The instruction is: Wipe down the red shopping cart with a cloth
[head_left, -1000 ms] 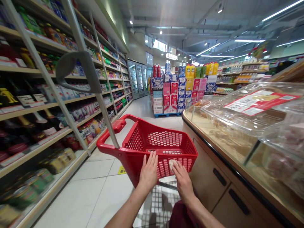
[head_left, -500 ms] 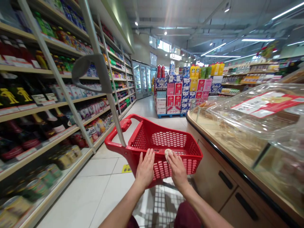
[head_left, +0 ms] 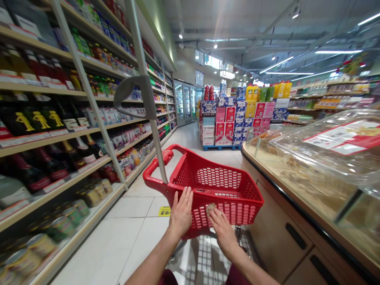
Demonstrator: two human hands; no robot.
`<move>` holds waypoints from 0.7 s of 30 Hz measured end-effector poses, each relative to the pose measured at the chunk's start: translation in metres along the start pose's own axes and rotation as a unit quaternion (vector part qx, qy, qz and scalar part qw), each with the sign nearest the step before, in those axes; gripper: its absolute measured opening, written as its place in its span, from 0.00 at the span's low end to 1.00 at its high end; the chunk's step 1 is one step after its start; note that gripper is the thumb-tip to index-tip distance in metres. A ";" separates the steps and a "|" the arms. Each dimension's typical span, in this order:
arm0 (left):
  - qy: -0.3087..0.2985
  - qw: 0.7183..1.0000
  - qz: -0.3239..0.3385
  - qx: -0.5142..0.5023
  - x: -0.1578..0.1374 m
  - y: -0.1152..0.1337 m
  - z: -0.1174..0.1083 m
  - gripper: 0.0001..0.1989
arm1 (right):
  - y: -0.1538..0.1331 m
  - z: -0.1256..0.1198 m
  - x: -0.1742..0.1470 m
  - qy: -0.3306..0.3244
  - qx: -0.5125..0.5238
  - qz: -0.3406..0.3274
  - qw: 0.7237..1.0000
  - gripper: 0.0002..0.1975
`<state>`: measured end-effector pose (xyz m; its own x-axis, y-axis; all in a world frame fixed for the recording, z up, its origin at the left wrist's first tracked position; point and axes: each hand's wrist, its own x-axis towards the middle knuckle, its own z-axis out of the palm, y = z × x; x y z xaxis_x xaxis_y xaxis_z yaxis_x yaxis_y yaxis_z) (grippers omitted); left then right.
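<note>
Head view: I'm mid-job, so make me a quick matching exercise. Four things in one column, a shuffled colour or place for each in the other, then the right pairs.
Things:
1. Cart basket
2. Pale wad
3. Floor sticker
4. Stacked boxes

Colours and places:
A. Yellow, on white tiles
B. On a blue pallet
C. Red, with perforated walls
D. At the fingertips of the right grip

Pairs: 1-C, 2-D, 3-A, 4-B

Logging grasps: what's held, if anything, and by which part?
Right grip holds a pale wad at the red basket; the part held is hidden. Left grip, flat, holds nothing visible.
</note>
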<state>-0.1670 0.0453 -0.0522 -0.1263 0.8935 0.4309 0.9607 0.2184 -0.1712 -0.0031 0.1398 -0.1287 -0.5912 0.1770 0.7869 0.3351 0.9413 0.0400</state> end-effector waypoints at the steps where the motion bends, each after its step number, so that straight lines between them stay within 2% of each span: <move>1: 0.000 1.000 0.010 0.002 -0.001 -0.002 -0.001 0.31 | -0.002 0.001 -0.001 -0.003 0.001 -0.003 1.000 0.25; 4: 0.016 1.000 0.020 0.009 -0.002 -0.006 -0.003 0.31 | -0.008 0.001 0.014 0.027 0.006 0.017 0.999 0.23; 7: 0.051 0.998 -0.007 0.020 -0.004 -0.012 -0.003 0.30 | -0.011 0.001 0.033 0.054 -0.001 0.017 0.998 0.22; 12: 0.058 0.998 0.015 0.024 -0.009 -0.020 -0.006 0.30 | -0.020 0.010 0.025 0.023 -0.008 -0.031 0.999 0.21; 14: 0.060 0.998 0.019 0.017 -0.011 -0.023 -0.008 0.30 | -0.025 0.008 0.032 0.027 -0.003 -0.026 0.999 0.21; 17: 0.070 0.997 -0.014 0.010 -0.012 -0.028 -0.013 0.30 | -0.029 0.005 0.052 0.050 -0.001 -0.011 0.999 0.21; 19: 0.072 0.997 -0.024 0.007 -0.015 -0.032 -0.015 0.29 | -0.031 0.007 0.056 0.055 -0.004 -0.020 0.998 0.21; 21: 0.070 0.998 -0.007 0.003 -0.019 -0.036 -0.017 0.28 | -0.036 0.011 0.051 0.049 -0.002 -0.046 0.998 0.20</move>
<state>-0.1949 0.0135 -0.0396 -0.1039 0.8270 0.5525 0.9577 0.2331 -0.1689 -0.0532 0.1185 -0.0972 -0.5456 0.0602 0.8359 0.2849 0.9513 0.1174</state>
